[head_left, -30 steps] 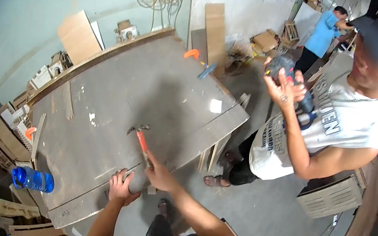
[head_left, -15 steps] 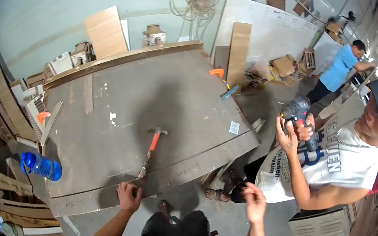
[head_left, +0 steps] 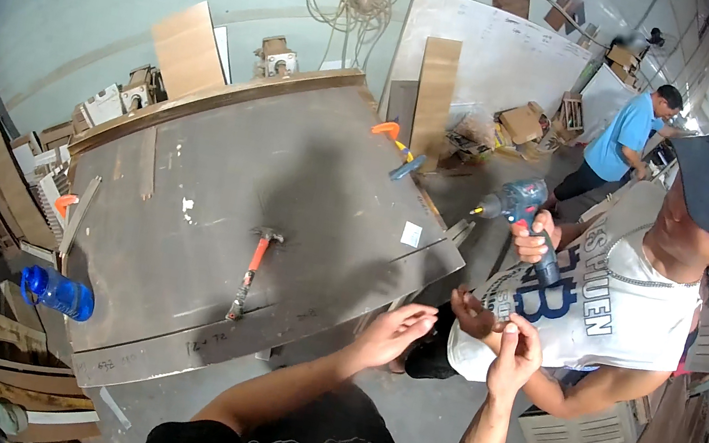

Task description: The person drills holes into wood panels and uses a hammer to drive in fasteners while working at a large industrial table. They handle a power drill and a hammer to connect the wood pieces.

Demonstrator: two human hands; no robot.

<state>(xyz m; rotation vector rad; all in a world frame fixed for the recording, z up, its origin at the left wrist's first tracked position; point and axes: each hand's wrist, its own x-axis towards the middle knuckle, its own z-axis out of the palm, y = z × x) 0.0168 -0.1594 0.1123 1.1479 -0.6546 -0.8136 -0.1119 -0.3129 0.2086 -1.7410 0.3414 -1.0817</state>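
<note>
Beyond the table's right front edge, my left hand [head_left: 394,335] hangs in the air, fingers stretched out, with nothing seen in it. My right hand [head_left: 517,357] is raised with thumb and fingertips pinched; whatever lies between them is too small to make out. Close beside it is the open palm of a co-worker's hand [head_left: 475,317]. That person's other hand grips a dark cordless drill [head_left: 522,215] with a yellow-tipped bit. A claw hammer [head_left: 251,268] with an orange-red handle lies on the grey-brown table [head_left: 191,288], out of my hands.
A blue water bottle [head_left: 59,293] stands at the table's left corner. Near the far right edge lie a blue-headed hammer [head_left: 407,167] and an orange tool [head_left: 387,129]. The co-worker in a white shirt [head_left: 589,291] stands close on my right; another person [head_left: 620,140] works farther back.
My left hand has left the table's front edge and swung right. My right hand has shifted right, now pinched. The co-worker lowered one hand from the drill toward it. The view turned slightly right.
</note>
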